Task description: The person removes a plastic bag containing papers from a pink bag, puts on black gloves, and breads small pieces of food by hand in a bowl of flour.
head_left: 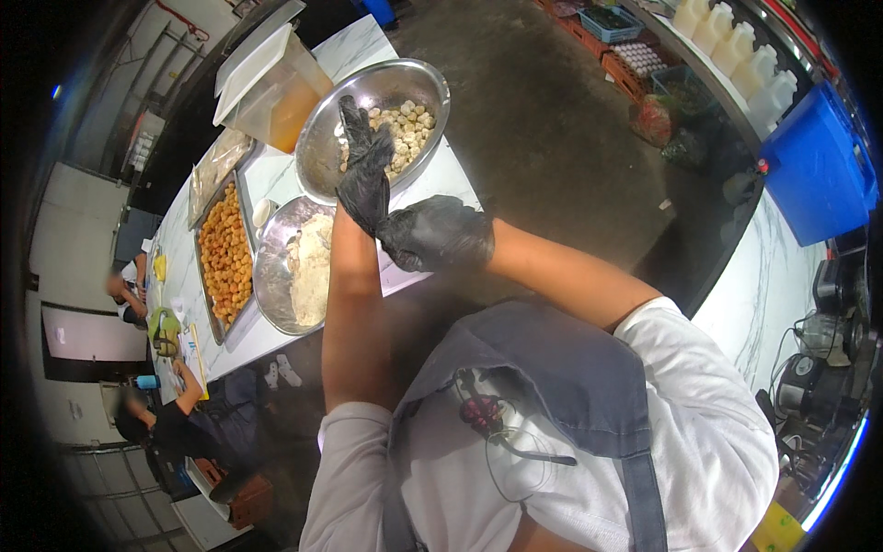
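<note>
My left hand (365,170), in a loose black glove, reaches over a large steel bowl (440,92) with its fingers stretched out. Inside that bowl lie many small, pale, flour-dusted round pieces (407,133). Beside my left wrist, my right hand (437,234), also gloved in black, is closed with its fingertips at the cuff of the left glove, which it appears to grip. A second steel bowl (272,241) holds pale flour (313,271) and stands just left of my left forearm.
A tray (221,337) of golden-brown round pieces lies left of the bowls on the marble-patterned table (363,41). Behind it stand a clear plastic tub (276,92) of orange liquid and a bag (217,175). Two people sit at the far left. A blue bin (819,166) and jugs stand right.
</note>
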`<state>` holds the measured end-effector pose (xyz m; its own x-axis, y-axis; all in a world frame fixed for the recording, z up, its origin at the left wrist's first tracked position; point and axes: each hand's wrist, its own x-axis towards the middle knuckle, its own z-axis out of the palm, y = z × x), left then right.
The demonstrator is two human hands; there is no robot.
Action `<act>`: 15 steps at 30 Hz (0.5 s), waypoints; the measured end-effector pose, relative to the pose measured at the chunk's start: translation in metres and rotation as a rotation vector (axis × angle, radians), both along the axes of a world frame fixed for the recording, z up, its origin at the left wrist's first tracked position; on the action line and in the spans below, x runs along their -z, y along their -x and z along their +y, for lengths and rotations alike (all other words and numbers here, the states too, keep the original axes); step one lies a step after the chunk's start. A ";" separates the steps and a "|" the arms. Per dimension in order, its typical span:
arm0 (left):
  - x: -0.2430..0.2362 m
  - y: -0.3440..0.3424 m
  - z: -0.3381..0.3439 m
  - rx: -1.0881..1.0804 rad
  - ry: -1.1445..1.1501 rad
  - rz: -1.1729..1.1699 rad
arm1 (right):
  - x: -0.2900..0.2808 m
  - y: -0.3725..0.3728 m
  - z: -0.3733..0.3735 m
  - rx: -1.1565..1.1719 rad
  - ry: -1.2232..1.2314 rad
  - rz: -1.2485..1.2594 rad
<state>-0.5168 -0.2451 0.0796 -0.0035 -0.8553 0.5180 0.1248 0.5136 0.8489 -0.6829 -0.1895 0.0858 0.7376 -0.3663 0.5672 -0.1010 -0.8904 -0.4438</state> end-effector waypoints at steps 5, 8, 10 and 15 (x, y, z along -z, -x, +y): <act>-0.002 -0.005 0.000 0.087 -0.110 0.313 | 0.000 0.015 -0.011 0.030 -0.830 -0.430; -0.008 0.008 0.010 0.128 -0.147 0.256 | -0.024 0.026 -0.012 -0.091 -1.101 -0.649; -0.010 0.014 0.016 0.113 -0.157 0.102 | -0.031 0.028 -0.013 -0.139 -1.112 -0.663; -0.013 0.018 0.023 0.016 -0.123 -0.397 | -0.033 0.035 -0.011 -0.101 -0.956 -0.746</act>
<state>-0.5348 -0.2218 0.0926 -0.1965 -0.9091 0.3673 -0.2176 0.4057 0.8877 -0.7180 -0.2010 0.1193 0.3952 -0.8284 0.3969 0.5098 -0.1616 -0.8450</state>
